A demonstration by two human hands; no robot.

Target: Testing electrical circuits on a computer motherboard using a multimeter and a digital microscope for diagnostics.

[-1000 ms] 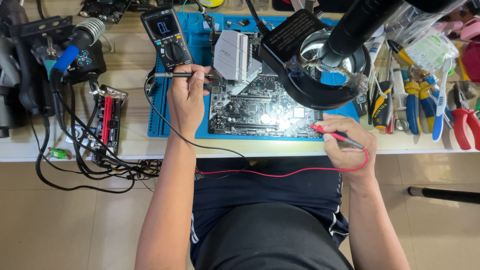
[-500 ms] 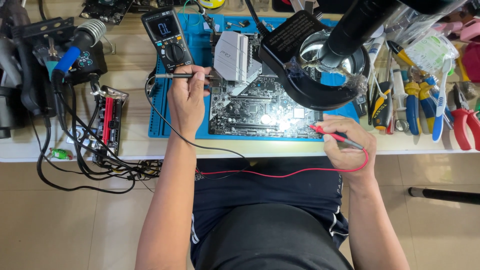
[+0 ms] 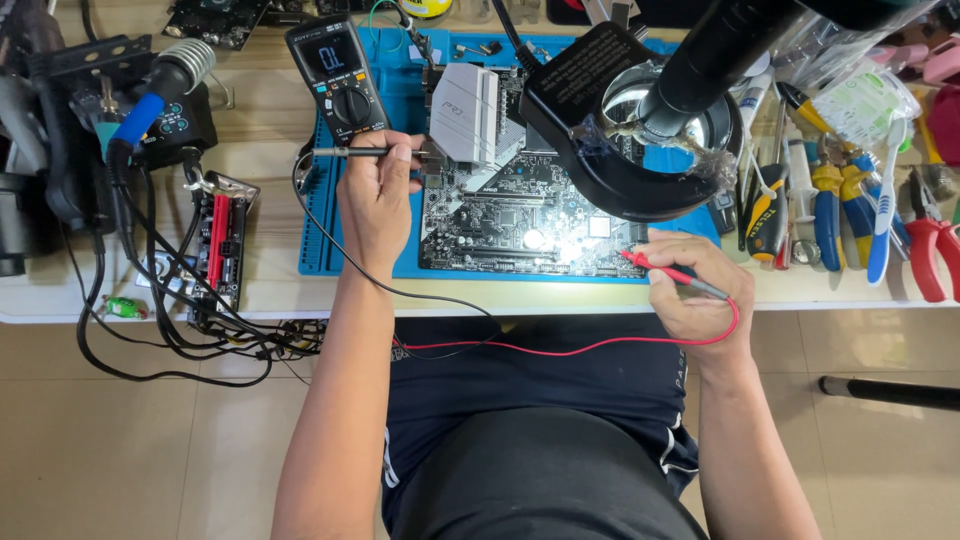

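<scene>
A dark computer motherboard [image 3: 520, 225] with a silver heatsink [image 3: 470, 112] lies on a blue work mat [image 3: 320, 250]. My left hand [image 3: 378, 200] grips a black test probe [image 3: 350, 152], held level with its tip at the board's left edge. My right hand [image 3: 695, 290] pinches a red test probe [image 3: 665, 268] whose tip touches the board's lower right part. A black multimeter [image 3: 340, 75] with a lit display stands behind my left hand. Red and black leads run from the probes across my lap.
A black ring-lamp magnifier [image 3: 640, 130] hangs over the board's right side. Pliers, screwdrivers and a toothbrush [image 3: 880, 210] lie at right. At left are a soldering station [image 3: 150, 110], a small red-slotted board [image 3: 220, 250] and tangled black cables [image 3: 170, 330] over the table edge.
</scene>
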